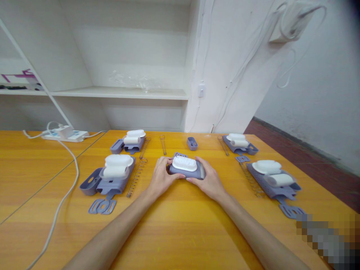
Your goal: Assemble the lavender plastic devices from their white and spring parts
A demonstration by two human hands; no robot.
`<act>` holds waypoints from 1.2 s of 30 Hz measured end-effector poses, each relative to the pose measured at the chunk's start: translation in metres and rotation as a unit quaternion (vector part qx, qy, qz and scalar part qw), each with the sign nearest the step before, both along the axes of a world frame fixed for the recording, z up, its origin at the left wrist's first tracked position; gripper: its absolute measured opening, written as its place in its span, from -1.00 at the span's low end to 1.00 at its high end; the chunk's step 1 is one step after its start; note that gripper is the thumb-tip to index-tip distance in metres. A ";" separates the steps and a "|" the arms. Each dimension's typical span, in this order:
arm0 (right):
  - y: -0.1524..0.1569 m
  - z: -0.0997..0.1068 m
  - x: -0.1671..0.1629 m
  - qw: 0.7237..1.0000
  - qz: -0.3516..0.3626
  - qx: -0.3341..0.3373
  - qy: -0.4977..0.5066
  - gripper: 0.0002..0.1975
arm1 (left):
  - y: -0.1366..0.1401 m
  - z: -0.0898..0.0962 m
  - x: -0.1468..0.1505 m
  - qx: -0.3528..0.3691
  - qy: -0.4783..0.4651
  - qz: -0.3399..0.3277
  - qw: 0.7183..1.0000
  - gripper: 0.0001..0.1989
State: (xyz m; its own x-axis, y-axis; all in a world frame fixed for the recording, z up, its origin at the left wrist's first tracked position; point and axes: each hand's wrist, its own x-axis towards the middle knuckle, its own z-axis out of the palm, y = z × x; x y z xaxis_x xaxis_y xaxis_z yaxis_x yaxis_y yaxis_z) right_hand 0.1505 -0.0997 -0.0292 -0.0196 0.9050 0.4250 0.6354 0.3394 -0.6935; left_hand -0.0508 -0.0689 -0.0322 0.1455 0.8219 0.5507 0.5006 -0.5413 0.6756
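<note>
Near the middle of the table, a grey-purple plastic case [182,174] lies between my two hands. On its upper side rests a white oval brush head [185,163] with short bristles facing up. My left hand [162,173] is closed around the left end, its thumb along the near edge. My right hand [206,177] grips the right end in the same manner, the thumbs nearly meeting in front. Just behind the case a flat grey-purple slotted plate [180,154] shows partly. Farther back stands a small grey-purple cup-like part [192,143]. The underside of the case is hidden.
Sets of grey-purple cases with white pieces sit at left [116,183], back left [134,144], right [274,180] and back right [237,143]. Coil springs [136,178] lie beside them. A white cable [66,198] runs from a power strip [66,134] across the left side.
</note>
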 end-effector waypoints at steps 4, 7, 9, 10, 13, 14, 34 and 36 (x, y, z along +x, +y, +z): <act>0.000 0.000 0.001 1.000 0.005 0.003 -0.007 -0.28 | 0.000 0.001 0.000 0.010 -0.006 -0.005 1.000 -0.54; 0.000 0.001 0.001 1.000 0.015 0.008 -0.008 -0.29 | 0.000 0.001 -0.001 0.004 -0.007 -0.006 1.000 -0.55; -0.001 0.002 0.001 1.000 0.017 0.004 -0.006 -0.30 | -0.001 0.002 -0.001 0.003 -0.005 -0.009 1.000 -0.56; -0.001 0.002 0.001 1.000 0.014 0.000 -0.004 -0.30 | -0.001 0.002 -0.001 0.005 -0.004 -0.011 1.000 -0.56; -0.001 0.002 0.001 1.000 0.006 -0.019 0.013 -0.28 | -0.002 0.005 -0.001 0.015 0.007 -0.009 1.000 -0.53; -0.001 0.002 0.001 0.999 0.005 -0.024 0.021 -0.28 | -0.002 0.006 -0.001 0.018 0.011 -0.004 1.000 -0.53; 0.004 0.001 0.004 0.997 -0.007 0.027 0.075 -0.69 | -0.002 0.009 -0.001 -0.009 -0.075 0.069 0.995 -0.80; 0.004 0.002 0.004 0.997 -0.006 0.030 0.072 -0.69 | -0.002 0.010 -0.001 -0.007 -0.074 0.069 0.995 -0.81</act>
